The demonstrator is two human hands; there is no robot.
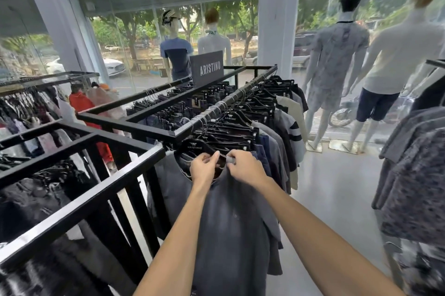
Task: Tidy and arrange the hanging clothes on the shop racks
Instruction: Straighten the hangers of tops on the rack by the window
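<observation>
Collar of grey T-shirt (231, 223) pinched in left hand (204, 168) and right hand (243, 168) grip, ARISTINO on hanger (195, 149) and sign (208, 69)

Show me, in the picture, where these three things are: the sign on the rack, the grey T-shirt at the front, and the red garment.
sign (209, 68): head view, middle of its dark face.
grey T-shirt (231, 218): head view, its chest below the collar.
red garment (80, 103): head view, its upper part.

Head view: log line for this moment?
left hand pinches grey T-shirt neckline | right hand pinches same neckline | hanging at near end of rack
</observation>
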